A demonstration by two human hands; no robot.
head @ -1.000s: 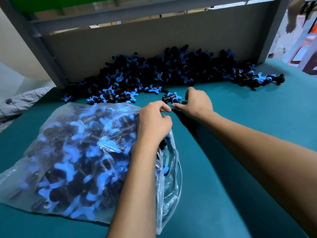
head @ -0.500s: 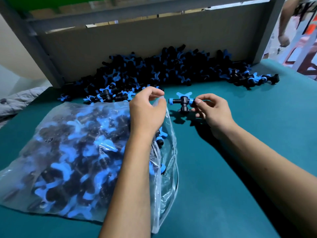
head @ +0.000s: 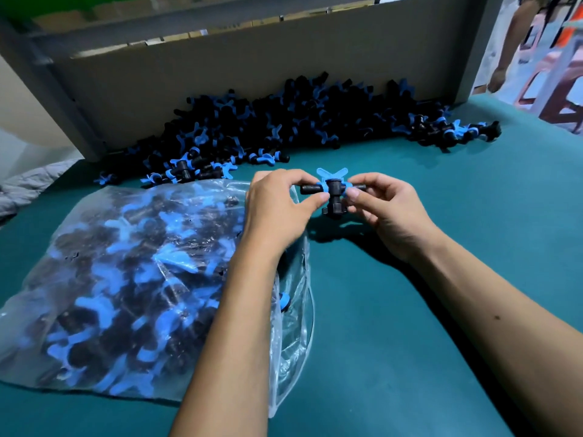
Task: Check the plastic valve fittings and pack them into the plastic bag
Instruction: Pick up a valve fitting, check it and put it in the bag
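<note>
A black valve fitting (head: 332,190) with a blue butterfly handle is held above the teal table between both hands. My left hand (head: 279,209) pinches its left stub end, and my right hand (head: 386,212) pinches its right end. Just below and left lies a clear plastic bag (head: 132,279), bulging with several black and blue fittings, its open mouth toward the hands. A long heap of loose fittings (head: 284,127) lies along the back board.
A grey board and metal frame (head: 220,64) wall off the back of the teal table (head: 441,310). Another person's arm (head: 508,52) and red stools show at the far right. Grey cloth (head: 28,187) lies off the table's left edge.
My right hand lifted one fitting off the table near the heap and brought it toward me. My left hand left the bag's mouth and now pinches the fitting's left end.
</note>
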